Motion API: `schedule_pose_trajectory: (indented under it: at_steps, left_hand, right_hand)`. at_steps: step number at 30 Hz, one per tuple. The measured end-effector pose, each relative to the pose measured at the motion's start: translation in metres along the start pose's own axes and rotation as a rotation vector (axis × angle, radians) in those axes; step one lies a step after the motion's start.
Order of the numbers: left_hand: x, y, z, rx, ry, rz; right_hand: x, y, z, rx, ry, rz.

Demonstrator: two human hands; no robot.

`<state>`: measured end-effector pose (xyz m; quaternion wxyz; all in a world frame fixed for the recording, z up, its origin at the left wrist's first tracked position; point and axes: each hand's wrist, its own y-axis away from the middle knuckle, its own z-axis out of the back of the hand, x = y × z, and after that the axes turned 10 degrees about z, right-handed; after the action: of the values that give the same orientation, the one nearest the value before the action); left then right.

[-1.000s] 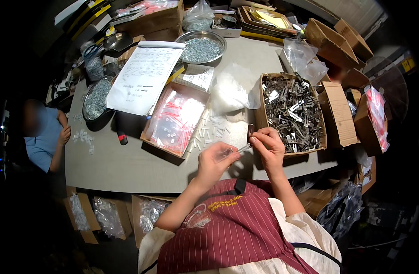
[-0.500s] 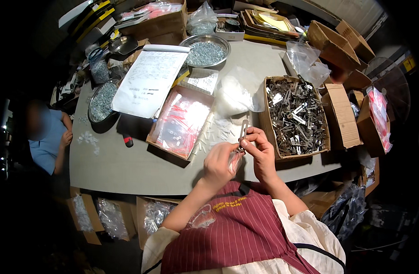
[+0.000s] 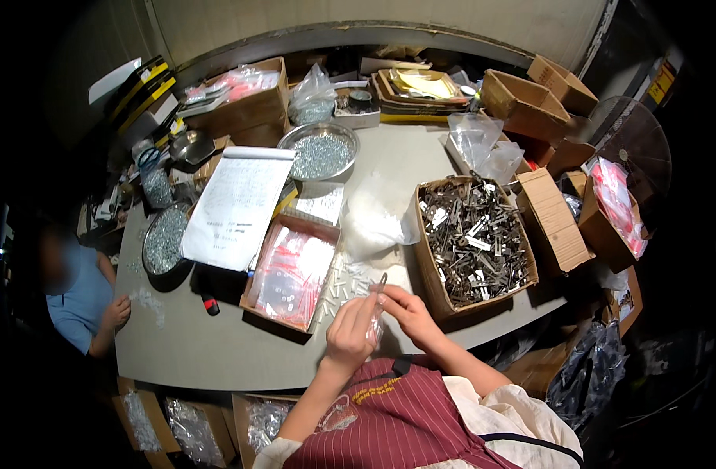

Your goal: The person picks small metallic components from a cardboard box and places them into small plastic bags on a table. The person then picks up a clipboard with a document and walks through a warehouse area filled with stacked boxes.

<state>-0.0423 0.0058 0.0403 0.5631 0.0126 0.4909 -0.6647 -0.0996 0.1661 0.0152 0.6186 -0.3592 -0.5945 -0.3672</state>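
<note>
In front of my apron, both hands are close together over the table's near edge. My left hand (image 3: 350, 332) is closed on a small clear plastic bag (image 3: 375, 331), which hangs crumpled below its fingers. My right hand (image 3: 406, 310) pinches a narrow slotted metal strip (image 3: 383, 281) at the bag's top; only its upper end shows, and whether the rest is inside the bag I cannot tell. Just beyond my hands lie several small white plastic tubes (image 3: 340, 285). Left of them stands an open box of red-edged clear bags (image 3: 297, 273); to the right, a carton (image 3: 433, 270) is heaped with metal strips.
A notepad (image 3: 241, 203) leans behind the bag box. Metal bowls (image 3: 356, 148) of small hardware and a white plastic bag (image 3: 373, 223) stand farther back. Cartons (image 3: 557, 223) crowd the right side. At the far left, a person in blue (image 3: 80, 293) rests a hand by the table edge.
My hands have shifted left and lower in view, staying together, and less of the metal strip shows above the fingers. My view has tilted up, revealing more of the back wall.
</note>
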Motion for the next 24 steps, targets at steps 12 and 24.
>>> schedule_pose_trajectory:
  at_steps: [12,24]
  left_hand:
    - [-0.001,0.001,0.010,0.022,0.158,0.159]
    - [0.003,0.005,0.008,0.042,0.255,0.386]
  right_hand:
    - [-0.013,0.001,0.026,-0.172,-0.136,0.111]
    - [0.022,0.006,0.027,-0.066,-0.393,-0.115]
